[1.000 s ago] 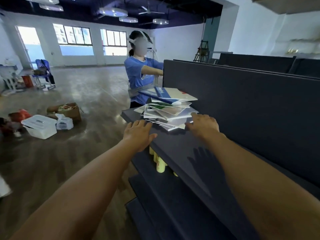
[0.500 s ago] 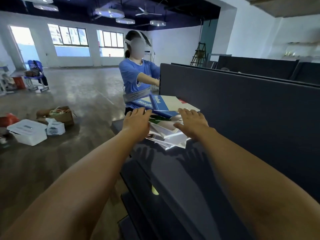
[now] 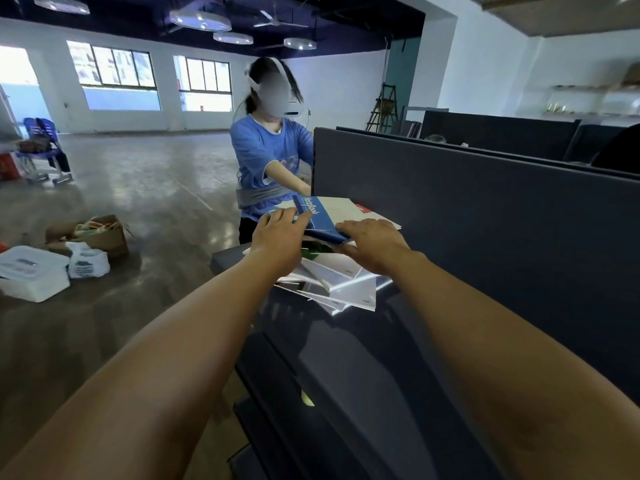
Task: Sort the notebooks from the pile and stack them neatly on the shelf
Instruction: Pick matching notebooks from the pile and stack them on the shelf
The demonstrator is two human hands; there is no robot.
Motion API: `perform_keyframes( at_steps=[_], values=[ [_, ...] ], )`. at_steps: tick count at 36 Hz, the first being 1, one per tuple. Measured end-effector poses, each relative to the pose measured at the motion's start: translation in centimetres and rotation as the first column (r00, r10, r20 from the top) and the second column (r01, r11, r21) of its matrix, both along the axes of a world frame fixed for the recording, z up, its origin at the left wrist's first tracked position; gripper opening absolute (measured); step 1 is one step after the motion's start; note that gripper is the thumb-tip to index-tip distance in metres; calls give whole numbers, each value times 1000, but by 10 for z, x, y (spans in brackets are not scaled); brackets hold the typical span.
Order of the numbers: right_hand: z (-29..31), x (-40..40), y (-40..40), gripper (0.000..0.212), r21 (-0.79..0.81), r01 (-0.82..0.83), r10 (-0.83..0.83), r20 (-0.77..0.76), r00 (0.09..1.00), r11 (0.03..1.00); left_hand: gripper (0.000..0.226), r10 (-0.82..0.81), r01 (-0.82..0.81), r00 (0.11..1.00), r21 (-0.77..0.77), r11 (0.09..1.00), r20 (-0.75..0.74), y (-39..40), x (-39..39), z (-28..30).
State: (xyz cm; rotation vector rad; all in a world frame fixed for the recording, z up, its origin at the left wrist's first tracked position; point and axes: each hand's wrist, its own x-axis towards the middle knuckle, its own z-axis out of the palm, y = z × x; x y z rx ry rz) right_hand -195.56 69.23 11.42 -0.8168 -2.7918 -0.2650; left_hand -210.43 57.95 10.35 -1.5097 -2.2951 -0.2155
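Both arms are reaching farther forward than before: the left hand [image 3: 277,237] and right hand [image 3: 372,242], fingers relaxed and spread, are pressing the blue softcover notebook [image 3: 317,220] topping the untidy white notebook pile [image 3: 341,278] on the dark grey shelf [image 3: 346,341].

Bright daylight thru windows [image 3: 119,76], floor [image 3: 145,188] glare, slight motion blur, wide-angle edge warp.
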Motion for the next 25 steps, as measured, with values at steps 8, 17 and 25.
perform_keyframes(
  at_steps=[8,17,25],
  values=[
    [-8,9,-14,42,255,-112,123,-31,992,960,65,-92,92,995,8,996,-43,8,0,0],
    [-12,21,-34,45,221,-34,50,-66,997,975,44,-251,259,964,113,959,-87,-3,7,-8],
    [-13,28,-56,66,114,133,-127,-61,990,984,54,-360,370,928,137,919,-93,-19,14,-9]
  ],
)
